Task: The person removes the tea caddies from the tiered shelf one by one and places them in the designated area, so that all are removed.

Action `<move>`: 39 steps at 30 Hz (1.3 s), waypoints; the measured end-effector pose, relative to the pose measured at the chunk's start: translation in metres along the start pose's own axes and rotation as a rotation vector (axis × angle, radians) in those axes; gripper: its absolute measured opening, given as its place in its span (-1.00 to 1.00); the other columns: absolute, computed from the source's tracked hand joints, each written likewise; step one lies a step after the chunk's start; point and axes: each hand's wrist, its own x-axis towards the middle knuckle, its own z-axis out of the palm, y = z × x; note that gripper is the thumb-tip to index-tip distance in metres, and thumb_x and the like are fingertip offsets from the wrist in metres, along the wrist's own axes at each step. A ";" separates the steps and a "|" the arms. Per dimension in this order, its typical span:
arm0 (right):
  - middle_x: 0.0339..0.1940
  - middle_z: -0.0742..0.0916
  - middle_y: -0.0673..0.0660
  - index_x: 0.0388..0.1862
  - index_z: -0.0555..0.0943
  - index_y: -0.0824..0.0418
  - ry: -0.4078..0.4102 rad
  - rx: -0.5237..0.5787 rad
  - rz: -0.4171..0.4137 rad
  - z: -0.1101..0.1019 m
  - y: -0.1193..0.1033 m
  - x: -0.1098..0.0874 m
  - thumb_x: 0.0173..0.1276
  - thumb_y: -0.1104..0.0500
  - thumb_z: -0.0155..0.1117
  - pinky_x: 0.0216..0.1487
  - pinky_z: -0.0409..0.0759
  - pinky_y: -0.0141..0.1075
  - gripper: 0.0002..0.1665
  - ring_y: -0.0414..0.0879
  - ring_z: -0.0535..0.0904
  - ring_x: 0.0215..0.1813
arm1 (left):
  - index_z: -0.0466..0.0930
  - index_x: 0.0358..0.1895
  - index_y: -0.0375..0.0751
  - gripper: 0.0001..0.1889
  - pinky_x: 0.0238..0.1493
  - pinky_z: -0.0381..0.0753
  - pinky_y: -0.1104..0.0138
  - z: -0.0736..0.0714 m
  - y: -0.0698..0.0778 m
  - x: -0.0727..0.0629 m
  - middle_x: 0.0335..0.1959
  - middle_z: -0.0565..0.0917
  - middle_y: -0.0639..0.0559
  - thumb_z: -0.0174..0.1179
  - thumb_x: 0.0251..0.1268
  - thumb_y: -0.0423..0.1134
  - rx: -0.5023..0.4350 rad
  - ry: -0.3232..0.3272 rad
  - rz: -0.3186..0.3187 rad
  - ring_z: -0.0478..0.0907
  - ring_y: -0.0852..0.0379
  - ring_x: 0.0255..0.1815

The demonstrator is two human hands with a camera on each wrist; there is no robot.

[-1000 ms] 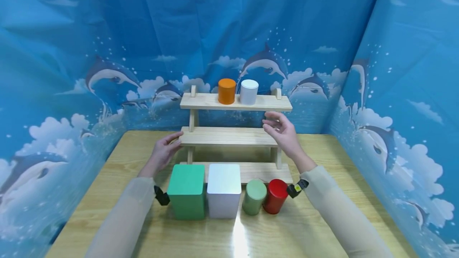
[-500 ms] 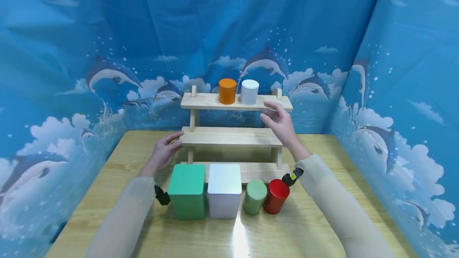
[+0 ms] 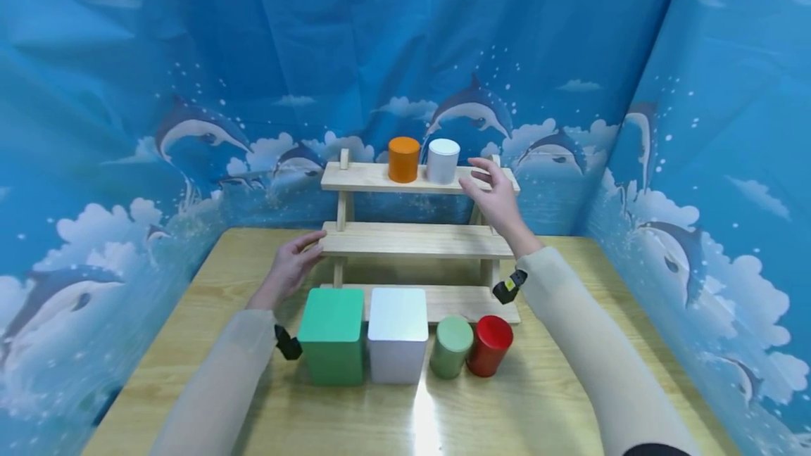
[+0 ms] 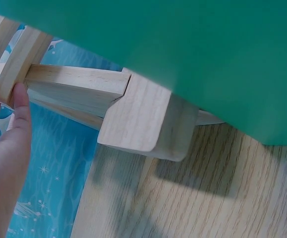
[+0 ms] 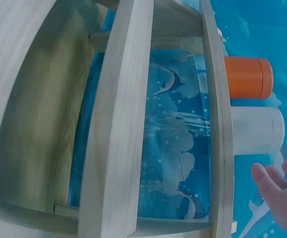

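A three-tier wooden shelf stand (image 3: 412, 239) stands at the back of the table. My left hand (image 3: 293, 266) holds the left end of its middle shelf; the left wrist view has thumb and fingers around the wooden end (image 4: 15, 74). On the top tier, an orange canister (image 3: 403, 160) and a white canister (image 3: 442, 162) are upright side by side. Just right of the white one is my right hand (image 3: 496, 199), its fingers spread and relaxed, holding nothing. The right wrist view shows a gap between its fingertips and the white canister (image 5: 257, 130).
In front of the stand, a green box (image 3: 332, 336), a white box (image 3: 398, 336), a light green canister (image 3: 451, 347) and a red canister (image 3: 490, 345) form a row on the wooden table (image 3: 355, 421). A blue dolphin-print curtain (image 3: 355, 34) surrounds the back and sides.
My right hand has risen from beside the middle shelf to top-shelf height, closer to the white canister. The left hand keeps its hold on the stand.
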 end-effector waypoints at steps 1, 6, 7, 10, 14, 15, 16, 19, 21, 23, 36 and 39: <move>0.32 0.38 0.09 0.29 0.36 0.13 0.001 -0.008 0.005 0.001 0.000 0.002 0.31 -0.04 0.21 0.22 0.40 -0.03 -0.38 0.08 0.30 0.31 | 0.25 0.31 -0.40 -0.50 0.06 0.51 0.40 0.000 0.000 0.000 0.38 0.16 -0.19 0.08 0.33 -0.38 0.000 0.002 -0.003 0.51 0.24 0.01; 0.32 0.37 0.13 0.29 0.35 0.16 0.009 -0.017 0.016 0.006 0.003 0.013 0.34 0.02 0.20 0.20 0.40 0.01 -0.41 0.13 0.26 0.32 | 0.26 0.31 -0.40 -0.52 0.05 0.51 0.40 0.001 -0.001 -0.001 0.38 0.18 -0.19 0.07 0.34 -0.39 0.011 0.012 -0.009 0.51 0.25 0.00; 0.33 0.36 0.13 0.30 0.35 0.18 0.008 -0.023 0.018 0.008 0.004 0.015 0.34 0.04 0.20 0.21 0.39 0.02 -0.41 0.14 0.26 0.33 | 0.27 0.30 -0.40 -0.52 0.05 0.52 0.40 0.001 -0.001 -0.001 0.37 0.19 -0.19 0.06 0.34 -0.39 0.013 0.014 -0.008 0.51 0.25 0.00; 0.33 0.35 0.14 0.31 0.34 0.18 0.009 -0.041 0.029 0.012 0.005 0.019 0.33 0.04 0.21 0.21 0.38 0.02 -0.39 0.14 0.24 0.34 | 0.26 0.30 -0.40 -0.52 0.05 0.52 0.40 0.000 -0.001 -0.001 0.37 0.19 -0.19 0.06 0.35 -0.39 0.014 0.017 -0.007 0.51 0.25 0.01; 0.34 0.35 0.12 0.32 0.33 0.14 0.027 -0.075 0.028 0.017 0.004 0.025 0.31 0.01 0.23 0.21 0.39 -0.01 -0.37 0.11 0.24 0.34 | 0.27 0.30 -0.40 -0.52 0.04 0.52 0.42 0.000 -0.001 -0.001 0.36 0.20 -0.19 0.06 0.35 -0.38 0.017 0.022 -0.003 0.51 0.25 0.01; 0.34 0.35 0.11 0.32 0.33 0.13 0.034 -0.082 0.029 0.019 0.004 0.026 0.31 0.00 0.23 0.20 0.40 -0.03 -0.37 0.10 0.24 0.34 | 0.28 0.30 -0.40 -0.53 0.04 0.52 0.41 0.000 -0.001 -0.001 0.36 0.21 -0.18 0.06 0.34 -0.39 0.013 0.024 -0.001 0.51 0.25 0.00; 0.34 0.35 0.10 0.31 0.33 0.11 0.042 -0.088 0.030 0.019 0.003 0.028 0.31 -0.01 0.24 0.20 0.41 -0.03 -0.37 0.09 0.24 0.34 | 0.27 0.30 -0.41 -0.52 0.04 0.52 0.41 0.000 -0.001 -0.001 0.36 0.21 -0.19 0.07 0.34 -0.39 0.009 0.021 -0.001 0.51 0.25 0.00; 0.34 0.35 0.07 0.32 0.33 0.06 0.059 -0.106 0.053 0.021 0.002 0.031 0.30 -0.05 0.23 0.21 0.40 -0.05 -0.36 0.08 0.24 0.34 | 0.24 0.31 -0.42 -0.50 0.06 0.51 0.40 0.001 -0.001 -0.001 0.38 0.18 -0.20 0.07 0.34 -0.39 0.003 0.006 -0.004 0.50 0.25 0.01; 0.34 0.35 0.06 0.32 0.33 0.05 0.065 -0.112 0.075 0.023 0.002 0.034 0.30 -0.08 0.22 0.22 0.39 -0.05 -0.35 0.08 0.24 0.34 | 0.24 0.31 -0.42 -0.50 0.07 0.51 0.38 0.001 -0.001 -0.001 0.37 0.19 -0.19 0.08 0.33 -0.39 -0.007 0.007 -0.006 0.51 0.25 0.01; 0.34 0.35 0.06 0.32 0.33 0.05 0.069 -0.112 0.089 0.024 0.001 0.036 0.30 -0.08 0.22 0.23 0.37 -0.04 -0.35 0.09 0.23 0.35 | 0.23 0.32 -0.43 -0.49 0.08 0.50 0.38 0.001 0.000 -0.001 0.37 0.18 -0.19 0.08 0.33 -0.38 -0.008 0.002 -0.006 0.51 0.26 0.01; 0.33 0.36 0.09 0.31 0.35 0.08 0.077 -0.123 0.058 0.032 0.007 0.047 0.30 -0.05 0.23 0.26 0.33 -0.08 -0.37 0.11 0.25 0.32 | 0.22 0.33 -0.41 -0.48 0.07 0.50 0.40 -0.001 0.001 0.001 0.39 0.16 -0.20 0.08 0.34 -0.36 0.006 -0.006 -0.010 0.50 0.27 0.01; 0.32 0.37 0.12 0.29 0.37 0.10 0.080 -0.127 0.042 0.033 0.006 0.050 0.29 -0.02 0.25 0.23 0.36 -0.08 -0.39 0.11 0.26 0.30 | 0.22 0.32 -0.43 -0.48 0.06 0.51 0.41 0.000 0.001 0.001 0.38 0.16 -0.21 0.09 0.33 -0.37 -0.001 -0.003 -0.007 0.51 0.27 0.01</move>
